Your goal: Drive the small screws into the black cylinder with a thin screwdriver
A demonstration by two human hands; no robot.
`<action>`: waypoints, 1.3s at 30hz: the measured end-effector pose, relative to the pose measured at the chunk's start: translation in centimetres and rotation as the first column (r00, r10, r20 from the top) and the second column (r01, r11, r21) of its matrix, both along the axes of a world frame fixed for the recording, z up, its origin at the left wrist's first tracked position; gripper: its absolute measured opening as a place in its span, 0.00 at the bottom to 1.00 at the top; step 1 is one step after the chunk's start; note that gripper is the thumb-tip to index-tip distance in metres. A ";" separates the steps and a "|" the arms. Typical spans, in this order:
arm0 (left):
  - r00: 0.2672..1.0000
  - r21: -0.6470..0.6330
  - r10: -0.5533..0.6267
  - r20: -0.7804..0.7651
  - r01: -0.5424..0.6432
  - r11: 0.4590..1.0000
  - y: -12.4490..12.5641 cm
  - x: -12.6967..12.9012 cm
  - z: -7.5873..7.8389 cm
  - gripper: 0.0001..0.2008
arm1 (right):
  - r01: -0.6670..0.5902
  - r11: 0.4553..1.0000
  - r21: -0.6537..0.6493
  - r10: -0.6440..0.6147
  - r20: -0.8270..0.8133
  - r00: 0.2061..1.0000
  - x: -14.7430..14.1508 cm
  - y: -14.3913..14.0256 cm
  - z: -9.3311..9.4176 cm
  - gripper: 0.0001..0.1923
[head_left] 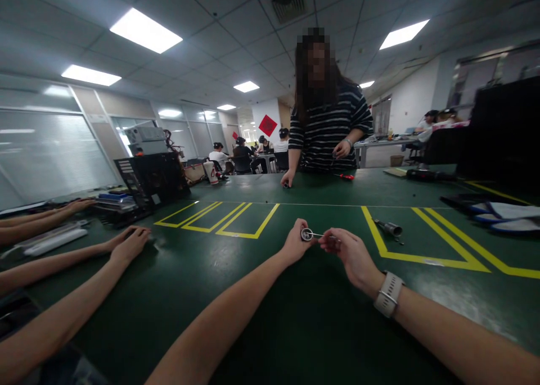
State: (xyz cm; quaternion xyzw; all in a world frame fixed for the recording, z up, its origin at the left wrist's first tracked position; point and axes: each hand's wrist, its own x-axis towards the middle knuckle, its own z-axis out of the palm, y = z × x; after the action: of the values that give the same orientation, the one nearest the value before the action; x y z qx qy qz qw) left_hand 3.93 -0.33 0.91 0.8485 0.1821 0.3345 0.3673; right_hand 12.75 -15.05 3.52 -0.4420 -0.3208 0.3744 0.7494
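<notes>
My left hand (297,242) is closed around a short round part (306,235) with a dark body and a bright metal rim, its open end turned toward me. A thin metal rod (317,235) runs from this opening to the pinched fingers of my right hand (346,251). The rod's far tip is at or inside the opening; I cannot tell which. Its grip end is hidden in my fingers. To the right of my right hand, a metal cylindrical part (390,227) lies on its side on the green table (261,272), with tiny dark pieces beside it.
Across the table stands a person in a striped shirt (329,132), one hand on a small dark part. A red screwdriver (346,177) lies near them. Other people's hands (130,241) rest at left. Gloves (506,216) lie at right. Yellow tape marks the table.
</notes>
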 end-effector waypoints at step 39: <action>0.988 0.295 0.109 -0.108 -0.073 0.953 -0.6 -0.8 -0.2 0.07 | -0.117 0.988 -0.097 0.123 0.054 0.991 -0.2 -1.0 -1.6 0.10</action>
State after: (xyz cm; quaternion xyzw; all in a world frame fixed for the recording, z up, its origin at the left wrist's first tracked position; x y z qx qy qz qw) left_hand 3.13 -0.97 0.73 0.9029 0.1923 0.3212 0.2113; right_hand 12.53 -16.06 1.93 -0.4675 -0.3511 0.4203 0.6939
